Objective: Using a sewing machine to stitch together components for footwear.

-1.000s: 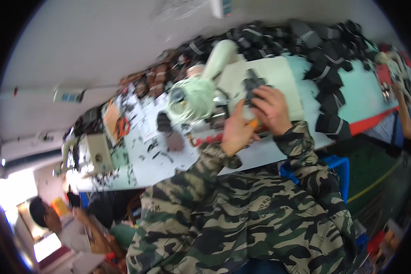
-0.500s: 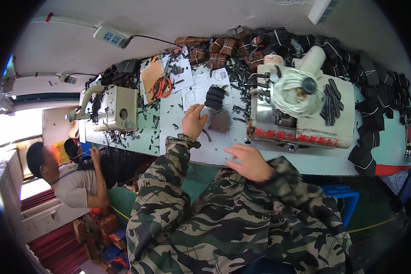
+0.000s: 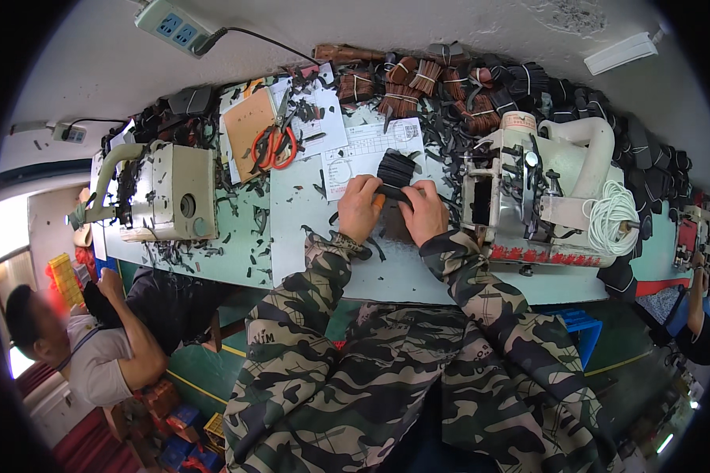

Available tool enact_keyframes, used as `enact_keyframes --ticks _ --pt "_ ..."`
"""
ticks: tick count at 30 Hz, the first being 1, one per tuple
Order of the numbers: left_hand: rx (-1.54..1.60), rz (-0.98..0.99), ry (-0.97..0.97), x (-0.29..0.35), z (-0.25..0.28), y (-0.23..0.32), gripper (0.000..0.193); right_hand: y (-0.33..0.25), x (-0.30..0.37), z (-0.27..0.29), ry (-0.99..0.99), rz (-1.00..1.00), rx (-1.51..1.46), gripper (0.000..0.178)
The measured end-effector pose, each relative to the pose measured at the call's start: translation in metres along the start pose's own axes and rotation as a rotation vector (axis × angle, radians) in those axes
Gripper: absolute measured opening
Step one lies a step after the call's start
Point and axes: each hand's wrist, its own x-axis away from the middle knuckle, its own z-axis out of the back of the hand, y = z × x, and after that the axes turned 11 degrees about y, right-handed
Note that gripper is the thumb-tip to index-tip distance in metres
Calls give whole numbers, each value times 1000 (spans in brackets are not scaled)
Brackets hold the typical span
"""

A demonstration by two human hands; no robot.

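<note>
Pale worktable (image 3: 294, 244), left hand (image 3: 359, 206) and right hand (image 3: 427, 211) pinching a dark strip (image 3: 391, 191) beside a banded-looking dark stack (image 3: 397, 165); strip probably light, bendy, best gripped by its ends.

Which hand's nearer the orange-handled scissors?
Left. In the picture, the left hand is below and to the right of the orange-handled scissors; the right hand is farther right, beyond the left.
</note>
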Motion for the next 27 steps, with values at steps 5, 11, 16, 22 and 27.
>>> enact_keyframes --ticks 5,11,16,22,27 --pt "85 -61 -72 0 2 12 25 -1 -5 -1 -26 45 113 23" --pt "299 581 -114 40 36 75 18 -38 22 43 61 55 -211 24" --pt "817 664 -91 45 44 133 18 -44 47 112 25 60 -322 32" --pt "685 479 -238 36 35 177 16 -34 60 183 -42 -131 -408 33" --pt "908 583 -439 24 27 198 9 4 43 226 -347 -408 -823 26"
